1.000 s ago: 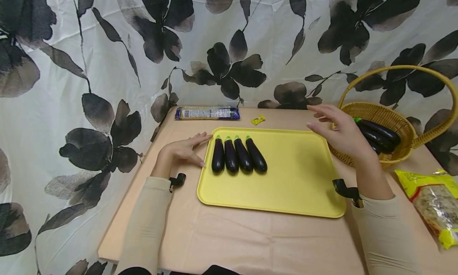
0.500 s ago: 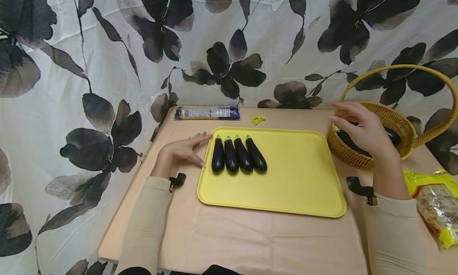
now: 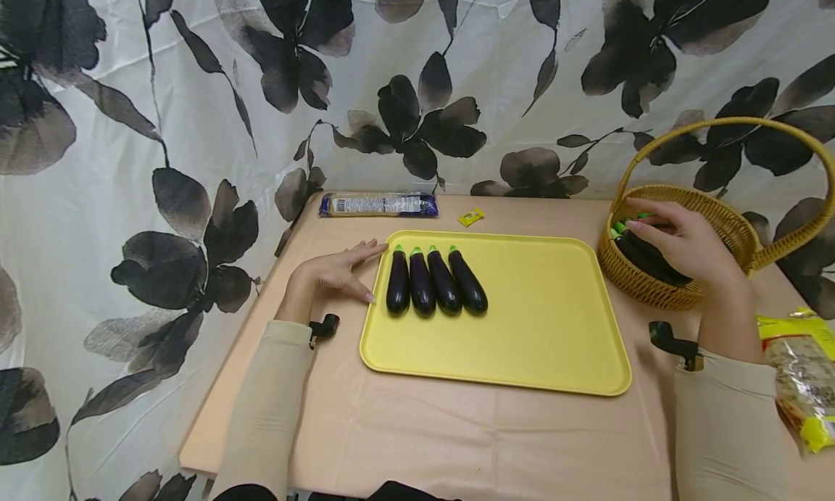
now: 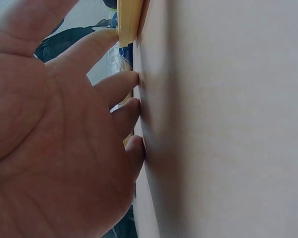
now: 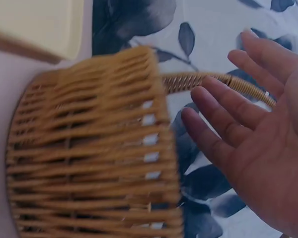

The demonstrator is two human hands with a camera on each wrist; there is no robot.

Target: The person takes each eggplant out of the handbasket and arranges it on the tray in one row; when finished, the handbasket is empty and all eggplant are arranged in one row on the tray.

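Several dark purple eggplants (image 3: 446,280) with green tops lie in a row on the left part of a yellow tray (image 3: 548,327). My left hand (image 3: 329,278) touches the tray's left rim with its fingers extended; in the left wrist view, the other fingertips (image 4: 131,79) rest on the tabletop. On the right, my right hand (image 3: 698,251) reaches over a wicker basket (image 3: 642,287). More eggplants (image 3: 642,258) sit inside, partly hidden by that hand. The right wrist view has the fingers (image 5: 208,134) loosely extended above the basket's rim, holding nothing visible.
A blue-ended packet (image 3: 378,205) and a small yellow wrapper (image 3: 471,217) lie behind the tray. The basket's tall handle (image 3: 730,122) arches above it. A yellow bag (image 3: 805,378) lies at the right, partly behind the right forearm. A floral curtain (image 3: 509,88) hangs at the back.
My right hand has moved right, from above the tray's far right corner to over the basket's eggplants. The left hand and the eggplants on the tray have stayed in place.
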